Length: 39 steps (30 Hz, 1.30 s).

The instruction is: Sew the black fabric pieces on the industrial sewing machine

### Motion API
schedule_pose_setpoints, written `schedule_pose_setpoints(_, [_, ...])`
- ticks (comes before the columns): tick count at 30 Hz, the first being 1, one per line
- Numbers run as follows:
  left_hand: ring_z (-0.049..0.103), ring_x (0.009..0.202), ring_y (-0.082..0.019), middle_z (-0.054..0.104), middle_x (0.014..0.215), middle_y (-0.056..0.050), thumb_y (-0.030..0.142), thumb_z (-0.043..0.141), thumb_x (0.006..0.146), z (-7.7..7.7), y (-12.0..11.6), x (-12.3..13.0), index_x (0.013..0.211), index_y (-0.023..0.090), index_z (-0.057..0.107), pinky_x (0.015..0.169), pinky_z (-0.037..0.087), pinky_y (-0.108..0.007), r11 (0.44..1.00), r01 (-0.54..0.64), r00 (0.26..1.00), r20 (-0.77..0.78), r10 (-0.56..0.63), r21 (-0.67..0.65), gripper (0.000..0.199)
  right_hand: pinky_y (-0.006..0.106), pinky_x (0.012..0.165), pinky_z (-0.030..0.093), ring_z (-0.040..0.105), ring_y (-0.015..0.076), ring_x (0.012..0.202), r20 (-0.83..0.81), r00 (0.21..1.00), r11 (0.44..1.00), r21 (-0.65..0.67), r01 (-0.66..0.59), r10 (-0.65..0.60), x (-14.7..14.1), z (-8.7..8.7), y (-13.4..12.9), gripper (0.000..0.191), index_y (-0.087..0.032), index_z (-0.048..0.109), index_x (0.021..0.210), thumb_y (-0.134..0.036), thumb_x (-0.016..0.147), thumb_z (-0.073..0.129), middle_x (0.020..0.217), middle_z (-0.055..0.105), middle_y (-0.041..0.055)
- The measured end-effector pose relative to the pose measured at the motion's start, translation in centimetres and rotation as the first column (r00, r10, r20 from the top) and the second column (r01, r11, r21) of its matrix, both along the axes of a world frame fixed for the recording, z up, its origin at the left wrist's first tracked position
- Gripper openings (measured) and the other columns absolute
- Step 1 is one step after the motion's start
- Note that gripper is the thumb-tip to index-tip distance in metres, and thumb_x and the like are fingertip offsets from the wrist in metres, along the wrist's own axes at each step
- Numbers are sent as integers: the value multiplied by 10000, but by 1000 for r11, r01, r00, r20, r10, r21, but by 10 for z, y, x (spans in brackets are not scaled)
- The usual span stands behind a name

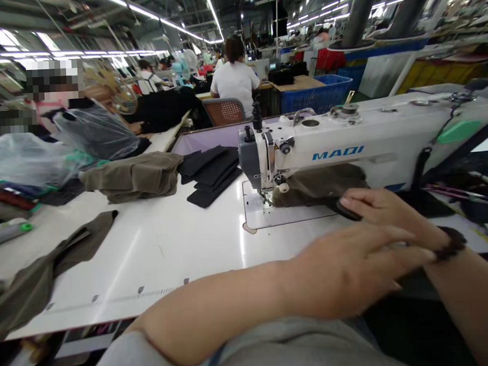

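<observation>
My right hand (372, 204) is closed with the thumb pressed on the dark end of an olive fabric piece (320, 185). That fabric lies under the arm of a white sewing machine (335, 141), its left edge beside the needle and presser foot (265, 197). My left hand (348, 270) reaches across in front of my body, fingers stretched to the right near my right wrist. It is slightly blurred, and I see nothing held in it; its palm side is hidden. A dark beaded bracelet (452, 244) circles my right wrist.
Left of the machine lie black fabric pieces (213, 173) and a stack of olive fabric (134, 177). A long olive strip (57, 261) hangs over the white table's (181, 234) front left edge. Plastic-wrapped bundles (28, 160) stand farther left. Co-workers sit beyond, near a blue crate (315, 98).
</observation>
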<state>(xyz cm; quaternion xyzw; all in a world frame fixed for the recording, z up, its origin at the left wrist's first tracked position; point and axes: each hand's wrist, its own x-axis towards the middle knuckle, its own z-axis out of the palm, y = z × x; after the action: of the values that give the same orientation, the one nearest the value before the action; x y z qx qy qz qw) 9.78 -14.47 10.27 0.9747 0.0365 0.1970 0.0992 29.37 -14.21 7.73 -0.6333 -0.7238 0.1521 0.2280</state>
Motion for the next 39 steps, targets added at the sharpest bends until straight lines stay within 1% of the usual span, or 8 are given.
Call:
schedule_pose_setpoints(6, [449,1140,-241,483,1219,-164,194,576,772,-68,24,-31,1302,101,232,956,375,-413,973,-145,982,-145,119,-182,638,276,809,414,560,161,889,-184,962,962,-147,-230,202,-67,-13,-49,236,-198,605,877,-242,871,373,925,623,49])
schedule_pose_setpoints(9, [573,937,-216,609,997,-117,156,528,787,-87,24,-53,1142,99,450,845,456,-362,945,-194,956,-269,121,-263,369,237,713,440,574,132,757,-263,918,894,-260,-365,299,-87,-20,-56,229,-185,597,769,-219,870,394,799,623,22])
schedule_pose_setpoints(13, [560,1010,-184,605,1066,-94,141,499,793,-83,29,-101,949,140,581,987,355,-372,884,-193,973,-197,117,-425,176,273,820,442,572,161,917,-250,906,881,-251,-401,341,-72,-24,-58,250,-191,602,967,-367,842,477,989,625,50])
schedule_pose_setpoints(18, [550,1045,-184,588,1135,-74,251,439,857,-75,33,-163,1051,183,585,942,408,-358,617,-408,901,-187,392,-673,252,440,978,341,422,285,1172,-114,885,845,-264,-465,451,-56,-34,-51,825,-186,413,1294,-551,601,669,1280,468,128])
schedule_pose_setpoints(22, [566,990,-185,597,1094,-66,253,390,875,-78,30,-181,1075,168,566,874,445,-330,493,-547,768,-172,617,-676,279,360,925,401,518,201,1072,-232,917,915,-165,-367,326,-76,-49,-29,318,-212,568,1094,-366,833,472,1155,576,66])
schedule_pose_setpoints(26, [602,799,-160,632,891,-40,257,427,855,-85,33,-179,833,149,612,721,485,-262,449,-675,640,-162,751,-586,216,283,693,469,607,179,780,-305,950,981,-158,-117,64,-94,-65,-8,236,-195,586,824,-356,853,416,799,653,33])
schedule_pose_setpoints(34, [628,754,-169,646,938,-54,223,507,827,-107,41,-177,1220,153,456,674,515,-263,444,-816,496,-54,867,-371,402,240,480,393,503,120,441,-215,958,981,-72,180,-191,-108,-77,-4,430,-186,370,1168,-385,806,486,573,551,-64])
schedule_pose_setpoints(39, [591,770,-113,577,911,-43,133,405,873,-110,40,-183,1226,211,466,661,506,-195,647,-716,663,33,748,-260,366,221,502,413,546,108,507,-166,977,991,-2,134,-133,-107,-79,0,229,-203,498,978,-361,813,493,621,571,-44])
